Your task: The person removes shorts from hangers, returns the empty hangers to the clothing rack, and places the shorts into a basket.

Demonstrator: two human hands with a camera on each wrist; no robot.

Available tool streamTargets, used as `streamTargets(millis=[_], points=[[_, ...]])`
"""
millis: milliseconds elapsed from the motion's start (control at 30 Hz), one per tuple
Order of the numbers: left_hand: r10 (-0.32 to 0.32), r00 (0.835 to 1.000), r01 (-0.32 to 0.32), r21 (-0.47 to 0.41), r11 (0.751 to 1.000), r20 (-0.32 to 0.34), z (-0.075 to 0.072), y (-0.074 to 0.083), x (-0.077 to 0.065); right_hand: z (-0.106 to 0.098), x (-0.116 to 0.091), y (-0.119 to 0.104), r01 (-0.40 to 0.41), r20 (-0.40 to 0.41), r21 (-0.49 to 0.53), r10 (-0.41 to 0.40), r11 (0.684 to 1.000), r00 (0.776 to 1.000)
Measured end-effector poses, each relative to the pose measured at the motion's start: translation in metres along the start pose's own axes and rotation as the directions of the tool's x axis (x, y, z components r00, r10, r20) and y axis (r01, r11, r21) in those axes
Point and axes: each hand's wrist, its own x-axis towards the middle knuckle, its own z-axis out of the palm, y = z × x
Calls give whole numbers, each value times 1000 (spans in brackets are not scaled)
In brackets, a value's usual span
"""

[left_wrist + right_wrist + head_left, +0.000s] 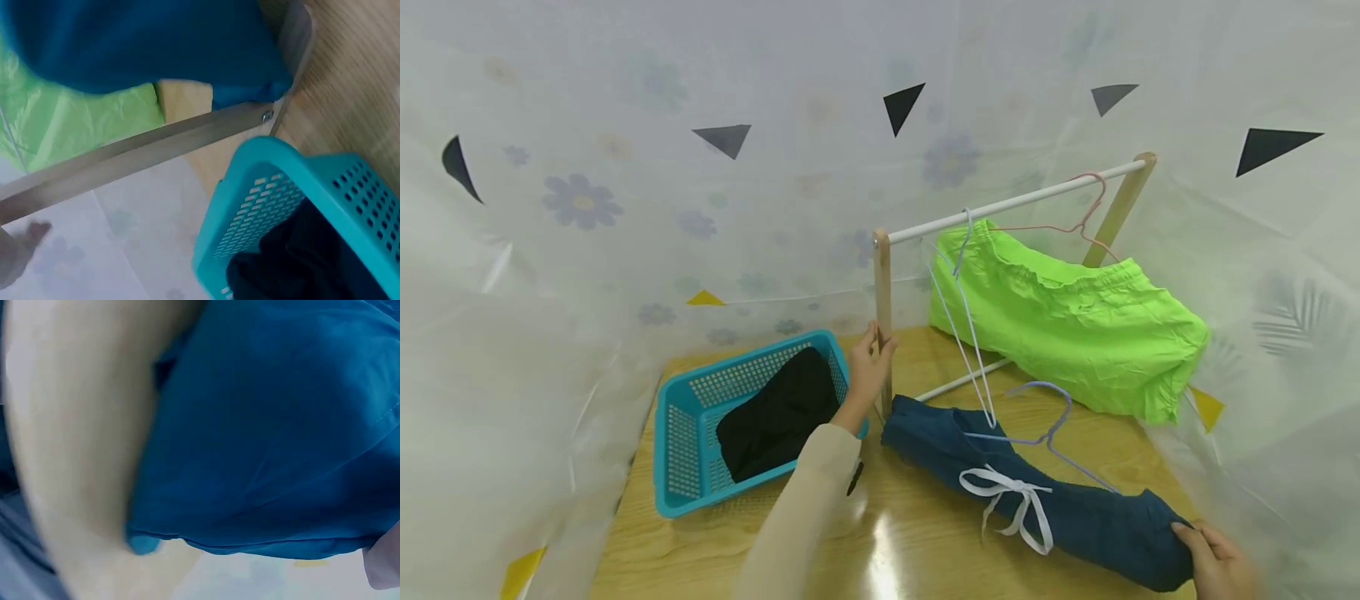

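Note:
Dark blue shorts (1082,521) with a white drawstring bow (1018,492) lie across the table's front, a purple hanger (1054,429) set in their waist. My right hand (1221,562) pinches their right end between thumb and fingers. In the right wrist view the blue cloth (269,437) fills most of the picture. At the rack's left wooden post (883,283), my left hand (867,371) has thumb and fingers on either side of the wood. The left wrist view shows the post (144,140) slanting past the shorts (150,50), with blurred fingers (31,237) near its edge.
Bright green shorts (1067,317) hang from a red hanger (1086,221) on the white rail (1015,202). A bare pale hanger (966,308) hangs left of them. Left of the rack, a turquoise basket (681,392) holds black cloth (786,417).

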Motion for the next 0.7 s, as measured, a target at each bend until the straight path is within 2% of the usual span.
streamTargets(millis=[67, 133, 200, 233, 267, 300, 367, 433, 467, 567, 700], points=[[-17, 1000, 17, 17, 1000, 5, -6, -1, -7, 4, 3, -7, 35, -21, 139, -32, 990, 999], [2, 1000, -2, 40, 999, 11, -14, -3, -19, 8, 5, -16, 59, -41, 246, -50, 967, 998], [59, 996, -65, 81, 995, 67, -23, -5, -30, 11, 8, -26, 99, -52, 342, -86, 934, 995], [87, 988, -100, 97, 990, 127, -29, -6, -36, 14, 9, -31, 116, -51, 380, -104, 918, 993], [111, 973, -137, 123, 983, 204, -36, -6, -42, 16, 10, -36, 134, -45, 401, -127, 906, 991], [128, 950, -178, 156, 972, 285, -43, -5, -47, 19, 11, -41, 154, -43, 415, -149, 897, 988], [136, 889, -250, 213, 944, 437, -55, -2, -55, 24, 12, -50, 176, -45, 462, -175, 869, 984], [120, 836, -315, 289, 904, 536, -65, 2, -62, 29, 11, -59, 203, -47, 488, -207, 849, 977], [125, 821, -353, 322, 878, 557, -70, 5, -65, 32, 11, -63, 218, -50, 504, -224, 835, 973], [179, 806, -451, 389, 803, 564, -78, 12, -71, 39, 10, -73, 258, -68, 524, -262, 812, 963], [338, 785, -580, 425, 695, 519, -84, 18, -73, 46, 8, -86, 269, -48, 533, -288, 803, 956]])
